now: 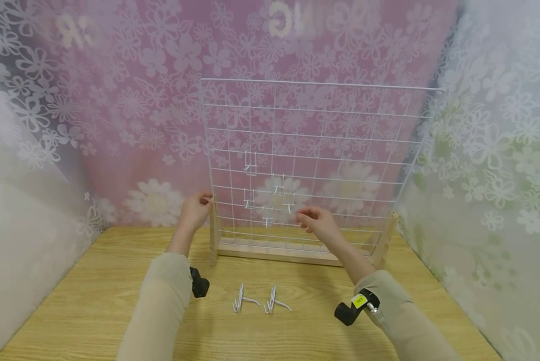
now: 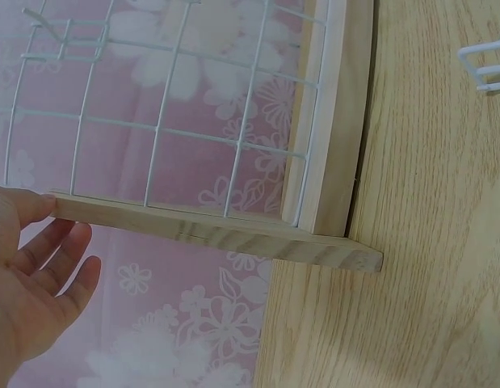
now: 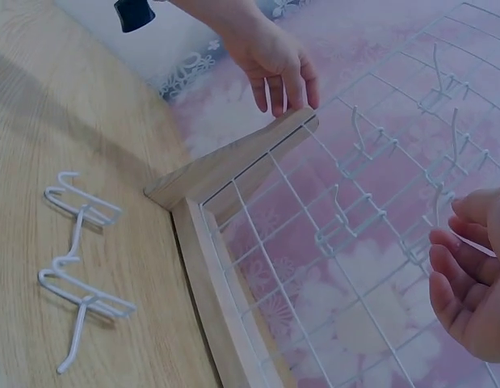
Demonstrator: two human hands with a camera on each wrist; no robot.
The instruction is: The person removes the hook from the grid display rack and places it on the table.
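A white wire grid panel (image 1: 339,160) stands upright in a wooden stand (image 1: 279,252). My left hand (image 1: 195,210) holds the upper end of the stand's left side piece (image 2: 193,227), thumb on its edge and the other fingers loosely bent below. Several white wire hooks hang on the grid, among them an upper-left hook (image 1: 250,169) and a low hook (image 1: 267,221). Right beside the rightmost hook (image 1: 289,207) is my right hand (image 1: 321,228), its fingers relaxed and slightly bent. Nothing shows between those fingers in the right wrist view.
Two loose white hooks lie on the wooden table in front of the stand, a left one (image 1: 241,301) and a right one (image 1: 273,302). Behind the grid hangs a pink flowered curtain (image 1: 130,125). The stand's right side piece (image 1: 388,238) rises near the pale right-hand curtain.
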